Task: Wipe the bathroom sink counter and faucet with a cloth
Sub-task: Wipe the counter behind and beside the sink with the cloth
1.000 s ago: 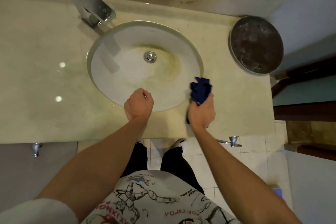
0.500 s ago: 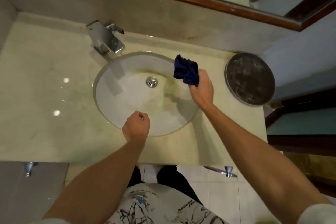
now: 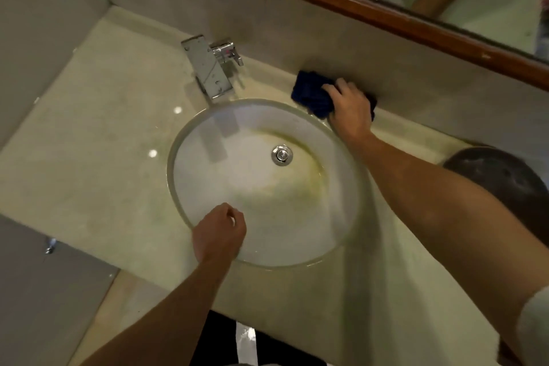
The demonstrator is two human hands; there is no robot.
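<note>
My right hand [image 3: 350, 110] grips a dark blue cloth [image 3: 312, 92] and presses it onto the back strip of the beige counter [image 3: 98, 134], against the backsplash. That spot lies right of the chrome faucet [image 3: 211, 68] and behind the oval white sink [image 3: 175, 163]. Part of the cloth is hidden under my palm. My left hand [image 3: 219, 235] hovers over the sink's front rim with its fingers curled into a fist, holding nothing. The basin has yellow-green staining around the drain [image 3: 281, 154].
A round dark metal dish [image 3: 505, 178] sits on the counter at the right, partly behind my right forearm. A wood-framed mirror [image 3: 356, 6] runs above the backsplash. A wall closes off the counter's left end [image 3: 44, 38].
My right hand carried the cloth from the sink's front right rim, over the basin, to the counter's back edge, where it now presses down. The left hand stayed at the front rim.
</note>
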